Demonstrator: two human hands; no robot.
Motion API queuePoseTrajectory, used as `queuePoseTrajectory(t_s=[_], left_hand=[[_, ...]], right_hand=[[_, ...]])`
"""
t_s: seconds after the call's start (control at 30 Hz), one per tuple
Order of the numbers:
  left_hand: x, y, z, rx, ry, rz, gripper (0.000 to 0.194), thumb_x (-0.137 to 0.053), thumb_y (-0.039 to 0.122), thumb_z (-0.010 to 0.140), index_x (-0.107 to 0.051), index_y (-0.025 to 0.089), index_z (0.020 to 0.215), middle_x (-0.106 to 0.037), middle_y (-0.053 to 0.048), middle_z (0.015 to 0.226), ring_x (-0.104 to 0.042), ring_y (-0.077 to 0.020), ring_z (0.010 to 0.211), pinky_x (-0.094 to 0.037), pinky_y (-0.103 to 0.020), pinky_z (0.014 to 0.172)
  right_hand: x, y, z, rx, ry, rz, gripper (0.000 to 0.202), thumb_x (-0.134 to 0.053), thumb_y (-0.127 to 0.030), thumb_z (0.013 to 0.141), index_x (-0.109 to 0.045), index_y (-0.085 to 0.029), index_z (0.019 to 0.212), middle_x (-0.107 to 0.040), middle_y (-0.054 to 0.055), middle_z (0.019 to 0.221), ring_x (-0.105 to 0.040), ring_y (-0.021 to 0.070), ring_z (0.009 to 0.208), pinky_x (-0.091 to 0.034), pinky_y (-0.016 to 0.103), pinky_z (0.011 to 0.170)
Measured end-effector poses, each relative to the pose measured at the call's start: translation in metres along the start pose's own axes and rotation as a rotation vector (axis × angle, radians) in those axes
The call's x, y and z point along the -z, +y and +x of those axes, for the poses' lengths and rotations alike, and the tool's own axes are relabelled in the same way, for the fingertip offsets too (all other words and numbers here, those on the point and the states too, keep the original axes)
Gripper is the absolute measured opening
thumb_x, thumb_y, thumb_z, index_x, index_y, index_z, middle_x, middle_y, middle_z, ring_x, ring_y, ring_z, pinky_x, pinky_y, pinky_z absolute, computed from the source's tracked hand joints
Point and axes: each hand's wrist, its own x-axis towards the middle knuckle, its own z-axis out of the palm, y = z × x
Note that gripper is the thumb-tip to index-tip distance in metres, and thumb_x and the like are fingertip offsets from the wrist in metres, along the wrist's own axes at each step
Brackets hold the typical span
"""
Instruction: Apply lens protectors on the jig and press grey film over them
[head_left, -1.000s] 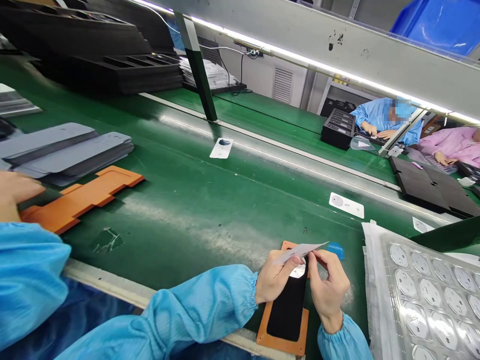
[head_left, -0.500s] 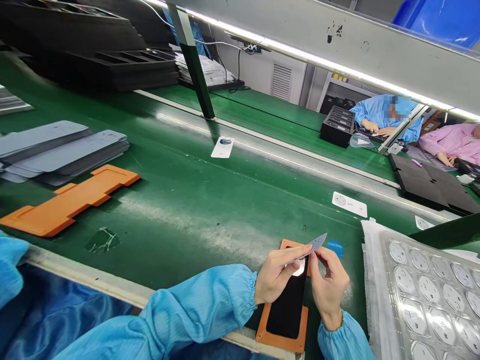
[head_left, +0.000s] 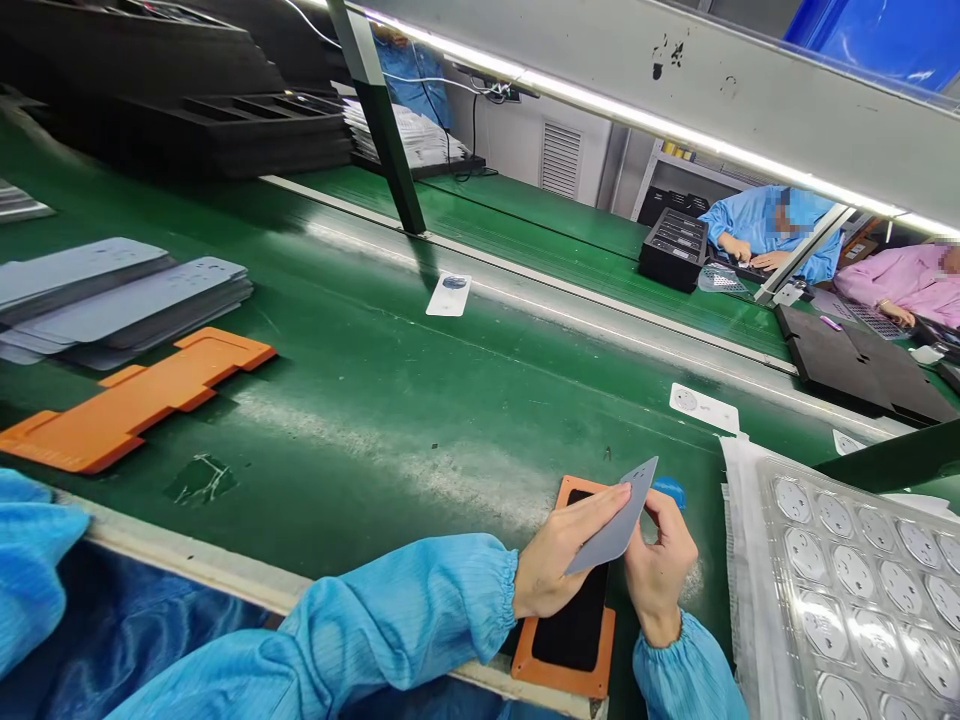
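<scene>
A thin grey phone back panel [head_left: 621, 520] with small holes at its upper end is tilted up above an orange fixture. My left hand [head_left: 559, 555] grips it from the left, fingers lying along its face. At the panel's right edge, my right hand [head_left: 661, 555] pinches with thumb and forefinger; what exactly sits between those fingertips is hidden. Below my hands lies the orange fixture [head_left: 525, 668], with a black pad [head_left: 574, 630] inside its frame. The panel and my left hand cover part of the pad. A small blue piece [head_left: 670, 491] lies behind my right hand.
Stacked grey panels [head_left: 150, 300] and an orange jig [head_left: 142, 400] lie left. Clear trays of round white discs [head_left: 855, 570] stand right. White cards [head_left: 448, 295] lie on the green belt [head_left: 337, 400]. Two co-workers [head_left: 806, 235] sit beyond, near black foam boards [head_left: 862, 365].
The panel has turned so its grey face shows broadly instead of nearly edge-on. A white round patch seen under my left hand is now hidden. The cards have shifted slightly right.
</scene>
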Motion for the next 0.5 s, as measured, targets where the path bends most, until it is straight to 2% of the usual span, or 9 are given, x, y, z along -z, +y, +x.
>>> queuePoseTrajectory(t_s=[0.17, 0.3, 0.5], left_hand=[[-0.002, 0.0029, 0.0004, 0.094, 0.017, -0.046, 0.049, -0.039, 0.033, 0.101, -0.037, 0.023, 0.15, -0.044, -0.007, 0.151, -0.044, -0.0235, 0.138, -0.037, -0.038, 0.117], [-0.0016, 0.0056, 0.0021, 0.201, 0.054, -0.077, 0.05, -0.037, 0.039, 0.102, -0.041, 0.02, 0.147, -0.048, -0.007, 0.147, -0.048, -0.0235, 0.135, -0.041, -0.038, 0.114], [-0.0018, 0.0032, 0.0026, 0.179, 0.039, -0.08, 0.051, -0.039, 0.041, 0.101, -0.039, 0.021, 0.148, -0.046, -0.006, 0.149, -0.045, -0.0219, 0.137, -0.038, -0.036, 0.117]], right_hand=[[-0.0001, 0.0, 0.004, 0.026, 0.002, -0.058, 0.013, -0.057, -0.023, 0.093, -0.064, -0.016, 0.085, -0.064, 0.003, 0.082, -0.06, 0.0136, 0.076, -0.048, 0.025, 0.072], [-0.0012, -0.0008, 0.0033, 0.01, -0.024, -0.039, 0.013, -0.056, -0.024, 0.094, -0.064, -0.016, 0.088, -0.064, 0.003, 0.086, -0.06, 0.013, 0.079, -0.048, 0.025, 0.074], [-0.0024, 0.0028, -0.001, 0.006, -0.005, -0.034, 0.012, -0.057, -0.023, 0.094, -0.066, -0.016, 0.091, -0.066, 0.003, 0.088, -0.062, 0.0133, 0.081, -0.049, 0.025, 0.075]])
